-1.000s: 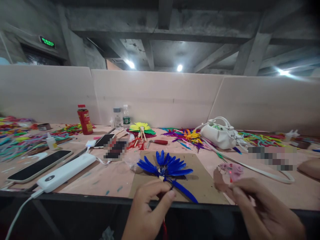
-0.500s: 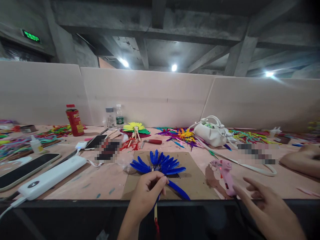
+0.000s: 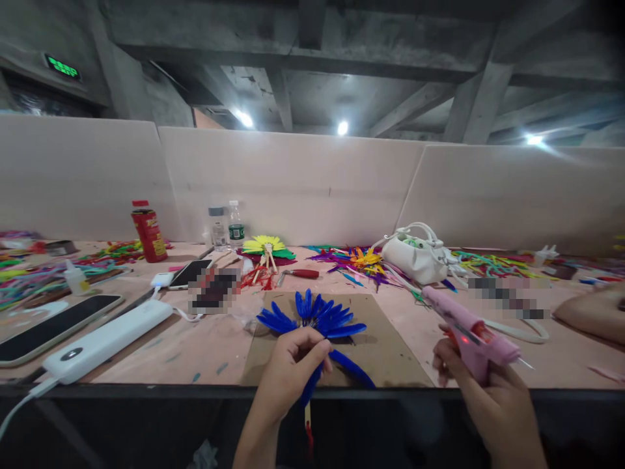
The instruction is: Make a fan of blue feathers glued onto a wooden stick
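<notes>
Fanning blue feather flower [image 3: 317,316], stick-mounted.

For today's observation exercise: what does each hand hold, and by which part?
The left hand pinches the blue feather fan at its base, where the feathers meet the stick. The right hand grips the pink glue gun by its handle.

I read this as a craft workshop. Bare concrete ceiling beams [image 3: 312,39]; long counter [image 3: 205,352] strewn with coloured feathers [image 3: 359,260] behind plain partition boards [image 3: 293,182].
</notes>
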The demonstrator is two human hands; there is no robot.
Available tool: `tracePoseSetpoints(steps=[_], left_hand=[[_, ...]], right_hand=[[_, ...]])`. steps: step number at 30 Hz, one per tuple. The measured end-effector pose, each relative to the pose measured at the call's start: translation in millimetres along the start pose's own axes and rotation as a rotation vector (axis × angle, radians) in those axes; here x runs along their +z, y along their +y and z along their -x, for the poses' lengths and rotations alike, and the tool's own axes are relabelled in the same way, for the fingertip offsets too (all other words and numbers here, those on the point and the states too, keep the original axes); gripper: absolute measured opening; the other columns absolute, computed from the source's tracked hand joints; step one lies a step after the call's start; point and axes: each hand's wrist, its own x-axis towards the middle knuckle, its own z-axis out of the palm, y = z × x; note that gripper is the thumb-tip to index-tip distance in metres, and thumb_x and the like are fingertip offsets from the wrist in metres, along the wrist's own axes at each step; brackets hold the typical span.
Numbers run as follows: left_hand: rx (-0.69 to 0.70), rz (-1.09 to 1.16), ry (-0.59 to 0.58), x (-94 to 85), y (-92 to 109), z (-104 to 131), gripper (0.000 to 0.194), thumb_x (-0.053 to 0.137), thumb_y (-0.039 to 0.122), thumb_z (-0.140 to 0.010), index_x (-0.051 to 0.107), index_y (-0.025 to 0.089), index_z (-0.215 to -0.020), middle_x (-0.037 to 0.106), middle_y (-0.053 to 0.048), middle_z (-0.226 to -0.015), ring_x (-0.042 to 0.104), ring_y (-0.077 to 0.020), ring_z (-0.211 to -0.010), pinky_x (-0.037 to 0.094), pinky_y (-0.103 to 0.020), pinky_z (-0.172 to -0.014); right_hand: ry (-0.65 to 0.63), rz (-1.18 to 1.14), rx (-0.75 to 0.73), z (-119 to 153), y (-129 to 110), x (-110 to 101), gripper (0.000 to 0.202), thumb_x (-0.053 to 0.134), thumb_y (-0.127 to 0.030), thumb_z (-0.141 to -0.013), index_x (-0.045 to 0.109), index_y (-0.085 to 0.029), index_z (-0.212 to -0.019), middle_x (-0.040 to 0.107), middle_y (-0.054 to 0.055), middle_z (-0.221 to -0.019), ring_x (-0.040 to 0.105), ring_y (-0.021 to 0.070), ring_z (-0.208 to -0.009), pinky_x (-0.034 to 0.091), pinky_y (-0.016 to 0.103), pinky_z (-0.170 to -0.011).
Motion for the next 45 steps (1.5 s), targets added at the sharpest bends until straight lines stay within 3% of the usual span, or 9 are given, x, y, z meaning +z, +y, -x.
tracePoseSetpoints(steps=[2,4,8,10,18,21,27,37,45], left_hand=[[0.005,0.028,0.028,0.1,-2,0,0.032,0.073,0.046,-0.085,0.065,0.018,-0.072,0.066,0.0,-0.06,0.054,-0.0113,-0.054,0.042,-0.02,-0.053],[0.015,0.045,0.065,0.2,-3,0,0.032,0.075,0.047,-0.084,0.066,0.018,-0.072,0.067,0.0,-0.06,0.055,-0.011,-0.054,0.041,-0.019,-0.053],[0.016,0.064,0.122,1.1,-1,0,0.03,0.078,0.043,-0.082,0.067,0.018,-0.07,0.067,0.0,-0.058,0.055,-0.0111,-0.053,0.04,-0.019,-0.051],[0.014,0.079,0.138,2.2,1,1,0.03,0.079,0.043,-0.08,0.066,0.018,-0.069,0.067,0.001,-0.056,0.055,-0.0111,-0.051,0.038,-0.019,-0.049],[0.042,0.13,0.228,5.8,4,3,0.028,0.079,0.039,-0.08,0.066,0.018,-0.066,0.064,0.002,-0.053,0.052,-0.0102,-0.05,0.039,-0.019,-0.049],[0.052,0.126,0.228,5.3,4,3,0.029,0.079,0.038,-0.081,0.065,0.018,-0.065,0.064,0.002,-0.053,0.052,-0.0105,-0.05,0.039,-0.019,-0.05],[0.051,0.123,0.227,4.9,3,3,0.03,0.08,0.04,-0.079,0.065,0.018,-0.066,0.063,0.002,-0.053,0.052,-0.0111,-0.051,0.037,-0.02,-0.049],[0.032,0.123,0.215,5.5,5,3,0.031,0.08,0.041,-0.078,0.063,0.019,-0.064,0.062,0.002,-0.053,0.051,-0.0107,-0.049,0.037,-0.02,-0.048],[0.029,0.129,0.205,5.1,4,3,0.031,0.08,0.041,-0.078,0.063,0.019,-0.065,0.062,0.003,-0.052,0.049,-0.01,-0.048,0.035,-0.019,-0.046]], right_hand=[[-0.165,-0.223,0.025,14,-9,11,0.048,0.078,-0.058,-0.08,0.068,-0.019,-0.107,0.061,-0.002,-0.064,0.052,0.0143,-0.049,0.042,0.027,-0.05],[-0.307,-0.389,0.011,26,-16,26,0.045,0.076,-0.061,-0.084,0.069,-0.019,-0.1,0.061,-0.001,-0.067,0.044,0.0094,-0.045,0.034,0.024,-0.045],[-0.599,-0.529,-0.142,37,-22,53,0.054,0.06,-0.071,-0.091,0.07,-0.017,-0.091,0.065,0.005,-0.08,0.043,0.0077,-0.044,0.032,0.026,-0.045],[-0.665,-0.519,-0.168,38,-22,60,0.055,0.056,-0.071,-0.093,0.069,-0.018,-0.09,0.062,0.003,-0.076,0.043,0.0082,-0.044,0.032,0.027,-0.046],[-0.665,-0.44,-0.117,41,-19,65,0.056,0.055,-0.073,-0.093,0.063,-0.018,-0.085,0.062,0.003,-0.075,0.043,0.0085,-0.044,0.029,0.028,-0.047],[-0.666,-0.442,-0.103,41,-20,65,0.057,0.057,-0.074,-0.091,0.063,-0.017,-0.083,0.062,0.003,-0.077,0.042,0.0076,-0.044,0.026,0.027,-0.047],[-0.705,-0.429,-0.071,40,-16,64,0.055,0.058,-0.072,-0.092,0.064,-0.018,-0.085,0.053,-0.002,-0.06,0.042,0.0101,-0.044,0.025,0.027,-0.049],[-0.69,-0.407,-0.074,41,-14,65,0.055,0.057,-0.073,-0.091,0.058,-0.019,-0.083,0.055,0.0,-0.072,0.041,0.0091,-0.046,0.026,0.027,-0.049],[-0.713,-0.408,-0.081,40,-15,64,0.052,0.056,-0.071,-0.093,0.058,-0.019,-0.084,0.052,-0.002,-0.065,0.04,0.0099,-0.046,0.024,0.028,-0.05]])
